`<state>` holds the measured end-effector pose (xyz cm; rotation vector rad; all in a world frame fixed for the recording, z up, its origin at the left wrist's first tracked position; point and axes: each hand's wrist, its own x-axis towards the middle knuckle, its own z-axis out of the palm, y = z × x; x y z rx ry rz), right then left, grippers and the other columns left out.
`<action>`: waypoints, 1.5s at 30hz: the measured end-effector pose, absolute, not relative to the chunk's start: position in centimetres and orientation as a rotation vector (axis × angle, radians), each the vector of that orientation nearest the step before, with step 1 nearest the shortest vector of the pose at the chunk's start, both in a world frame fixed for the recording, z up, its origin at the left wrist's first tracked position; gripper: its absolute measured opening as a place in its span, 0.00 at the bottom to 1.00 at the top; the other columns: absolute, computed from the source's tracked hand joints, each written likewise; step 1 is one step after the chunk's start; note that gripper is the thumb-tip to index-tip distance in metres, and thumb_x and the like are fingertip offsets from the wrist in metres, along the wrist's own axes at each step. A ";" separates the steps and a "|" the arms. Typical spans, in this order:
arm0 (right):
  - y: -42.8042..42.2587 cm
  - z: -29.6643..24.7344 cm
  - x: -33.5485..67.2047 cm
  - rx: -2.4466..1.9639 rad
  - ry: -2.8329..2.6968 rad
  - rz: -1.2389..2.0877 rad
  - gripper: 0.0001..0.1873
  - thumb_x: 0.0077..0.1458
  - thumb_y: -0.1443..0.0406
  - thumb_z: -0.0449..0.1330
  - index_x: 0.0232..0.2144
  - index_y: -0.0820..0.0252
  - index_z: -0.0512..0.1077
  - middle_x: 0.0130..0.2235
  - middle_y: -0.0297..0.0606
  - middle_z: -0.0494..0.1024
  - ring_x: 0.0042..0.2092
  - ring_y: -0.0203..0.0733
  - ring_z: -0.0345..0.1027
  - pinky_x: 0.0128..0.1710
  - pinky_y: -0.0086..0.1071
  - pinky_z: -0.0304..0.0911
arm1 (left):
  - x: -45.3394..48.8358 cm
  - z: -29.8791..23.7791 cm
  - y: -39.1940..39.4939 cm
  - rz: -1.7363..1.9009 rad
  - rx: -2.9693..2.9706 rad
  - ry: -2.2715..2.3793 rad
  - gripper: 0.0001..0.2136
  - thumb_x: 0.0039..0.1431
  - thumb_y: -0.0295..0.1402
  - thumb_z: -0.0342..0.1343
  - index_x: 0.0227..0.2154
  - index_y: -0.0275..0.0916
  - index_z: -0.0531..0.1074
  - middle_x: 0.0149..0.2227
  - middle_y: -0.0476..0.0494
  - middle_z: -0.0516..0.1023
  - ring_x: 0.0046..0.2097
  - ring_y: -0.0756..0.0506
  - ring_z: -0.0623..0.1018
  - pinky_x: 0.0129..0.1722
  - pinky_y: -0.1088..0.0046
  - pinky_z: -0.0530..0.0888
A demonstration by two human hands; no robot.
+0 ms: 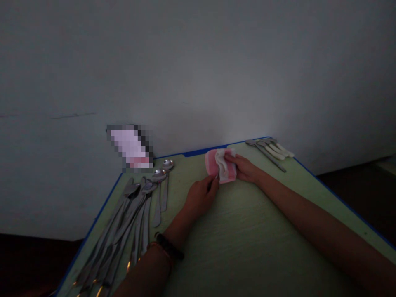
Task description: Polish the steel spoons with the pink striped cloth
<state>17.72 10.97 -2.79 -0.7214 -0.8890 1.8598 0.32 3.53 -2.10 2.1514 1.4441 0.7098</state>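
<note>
Over the far middle of the table, a pink and white cloth is bunched in my right hand, whose fingers are closed on it. My left hand is closed in a pinch at the cloth's lower left edge. A small bit of shiny metal shows at its fingertips, probably a piece of cutlery; the cloth and fingers hide the rest. Left of my left hand lie small spoons, bowls pointing away. Beside them is a loose pile of long metal cutlery, partly behind my left forearm.
Several forks and spoons, some with white handles, lie at the far right corner. A phone-like device, blurred out, leans on the wall at the far left. The green table has a blue edge and meets the wall.
</note>
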 end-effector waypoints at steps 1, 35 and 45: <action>11.0 -2.8 17.7 -0.722 -0.889 1.860 0.08 0.49 0.66 0.62 0.34 0.63 0.72 0.31 0.37 0.79 0.30 0.36 0.72 0.36 0.32 0.70 | 0.3 -2.1 3.5 0.713 2.153 1.442 0.18 0.63 0.41 0.38 0.28 0.38 0.68 0.23 0.50 0.70 0.26 0.50 0.69 0.27 0.76 0.60; 11.0 -2.9 17.8 -0.743 -0.905 1.848 0.10 0.49 0.66 0.62 0.36 0.63 0.73 0.33 0.38 0.79 0.33 0.38 0.73 0.39 0.34 0.70 | 0.3 -2.1 3.5 0.714 2.172 1.442 0.17 0.64 0.40 0.39 0.30 0.38 0.69 0.24 0.50 0.71 0.26 0.50 0.69 0.27 0.76 0.60; 10.9 -2.8 17.6 -0.734 -0.885 1.852 0.09 0.48 0.67 0.63 0.35 0.64 0.73 0.32 0.38 0.79 0.31 0.36 0.73 0.38 0.32 0.70 | 0.4 -2.2 3.6 0.715 2.181 1.457 0.17 0.64 0.40 0.39 0.31 0.38 0.70 0.25 0.49 0.72 0.26 0.50 0.70 0.27 0.75 0.60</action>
